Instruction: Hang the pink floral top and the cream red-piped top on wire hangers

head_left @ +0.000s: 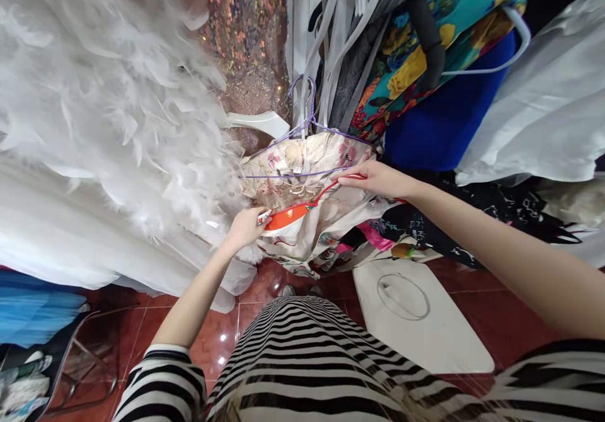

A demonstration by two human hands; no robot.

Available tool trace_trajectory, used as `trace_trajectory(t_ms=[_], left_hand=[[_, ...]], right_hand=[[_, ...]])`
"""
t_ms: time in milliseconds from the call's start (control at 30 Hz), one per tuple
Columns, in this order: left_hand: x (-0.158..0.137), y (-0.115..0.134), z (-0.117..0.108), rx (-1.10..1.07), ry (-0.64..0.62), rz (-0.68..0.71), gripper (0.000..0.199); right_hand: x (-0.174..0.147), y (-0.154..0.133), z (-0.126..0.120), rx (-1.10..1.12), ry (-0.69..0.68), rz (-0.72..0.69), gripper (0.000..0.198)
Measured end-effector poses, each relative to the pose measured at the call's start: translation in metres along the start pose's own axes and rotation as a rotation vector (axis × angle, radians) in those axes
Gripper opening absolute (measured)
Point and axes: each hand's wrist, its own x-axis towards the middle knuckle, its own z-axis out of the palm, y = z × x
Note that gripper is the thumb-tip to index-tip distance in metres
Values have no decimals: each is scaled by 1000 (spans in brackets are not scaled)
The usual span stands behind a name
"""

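Note:
A white garment with red trim and an orange-red panel (289,216) is stretched between my two hands. My left hand (249,228) is closed on its left edge, thumb on top. Higher up on the other side, my right hand (371,179) pinches the red-trimmed edge. Just behind it is a cream garment with pink floral print (326,148) on a purple hanger (312,118). The hanger's lower bar crosses above the held garment. Folds hide how the lower part of the held garment hangs.
A white feathered dress (155,101) fills the left side. Sequined fabric (250,31), a floral teal garment (406,44) and blue cloth (435,126) hang beyond. A white stool (425,340) stands on red floor tiles (212,327). A metal-framed chair (80,334) is at lower left.

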Motion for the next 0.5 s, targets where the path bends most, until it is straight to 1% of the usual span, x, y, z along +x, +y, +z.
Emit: trace_trajectory(t_ms=[67, 133, 233, 300, 400, 500], left_hand=[[0, -5, -6, -21, 91, 3, 15], [0, -9, -12, -60, 172, 8, 14], [2, -12, -17, -176, 235, 19, 14], [4, -10, -17, -271, 296, 22, 16], [8, -4, -18, -401, 428, 40, 19], [13, -1, -21, -506, 476, 72, 22]], right_hand=[[1, -6, -6, -167, -33, -48, 42], [2, -11, -10, -341, -63, -65, 31], [2, -15, -13, -559, -132, -4, 14], [0, -16, -13, -659, -175, 58, 12], [-2, -17, -14, -699, -172, 110, 14], [-6, -17, -18, -598, -96, 159, 11]])
